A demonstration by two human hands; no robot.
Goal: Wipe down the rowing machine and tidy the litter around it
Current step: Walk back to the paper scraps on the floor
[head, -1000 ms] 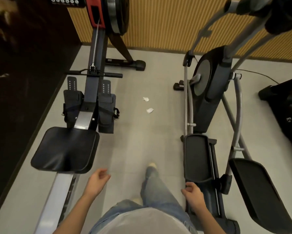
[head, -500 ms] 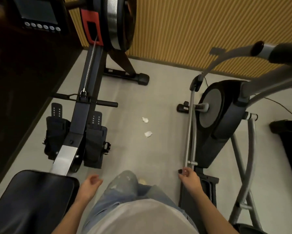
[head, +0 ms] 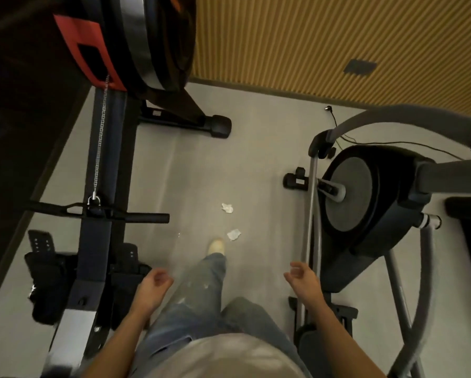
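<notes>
The black rowing machine (head: 103,241) runs along the left, with its pull handle (head: 98,211), chain, foot straps and red-trimmed flywheel (head: 152,39). Two crumpled white paper scraps lie on the grey floor between the machines: the far scrap (head: 227,207) and the near scrap (head: 234,234), just right of my front shoe (head: 216,246). My left hand (head: 153,289) hangs beside the right foot strap, fingers loosely curled, holding nothing. My right hand (head: 301,278) hovers near the elliptical's rail, also empty and relaxed.
A dark elliptical trainer (head: 365,203) stands on the right, its silver rail (head: 310,227) close to my right hand. A cable (head: 346,137) trails on the floor behind it. A slatted yellow wall (head: 324,45) closes the far side; a dark wall borders the left.
I have stepped forward, so the scraps and flywheel are nearer and the seat has left view. My right hand has let go of the elliptical rail.
</notes>
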